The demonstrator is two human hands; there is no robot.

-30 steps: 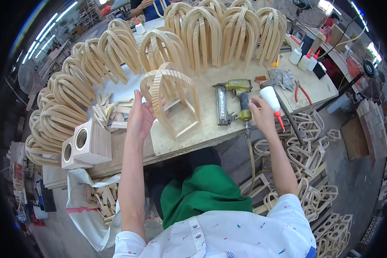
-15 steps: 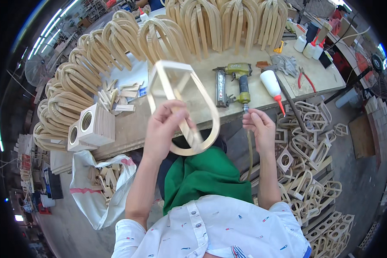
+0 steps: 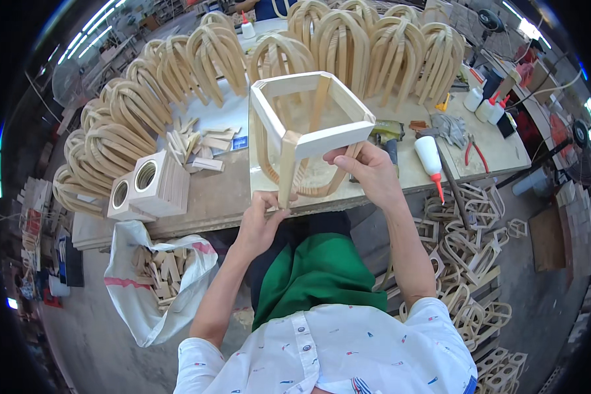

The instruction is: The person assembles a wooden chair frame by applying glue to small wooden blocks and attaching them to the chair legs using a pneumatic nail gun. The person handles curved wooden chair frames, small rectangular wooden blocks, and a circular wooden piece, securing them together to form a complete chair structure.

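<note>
Both hands hold one thing up above the near edge of the bench [image 3: 230, 197]: a pale wooden frame with a square rim and curved, arching slats [image 3: 308, 131]. Left hand [image 3: 262, 220] pinches the lower end of one upright corner post between thumb and fingers; right hand [image 3: 368, 171] is closed round the near right side of the square rim, with the thumb on top. Neither hand is spread flat.

By its thin open slats, the frame looks light and stiff, and probably fragile at the joints; the square rim and the corner posts seem the firmest places to grip, the bent slats the weakest.

Rows of similar bent-wood arched frames [image 3: 144, 98] ring the far and left sides of the bench. Two pale wooden boxes with round holes [image 3: 148, 190] stand at the left, with loose small wooden offcuts [image 3: 197, 141] beyond them. To the right lie a white squeeze bottle with a red nozzle [image 3: 430, 161] and red-handled pliers [image 3: 474, 152]. A white sack of wood scraps [image 3: 157, 276] sits on the floor at near left, and flat wooden cut-outs [image 3: 466, 243] are piled at right.
</note>
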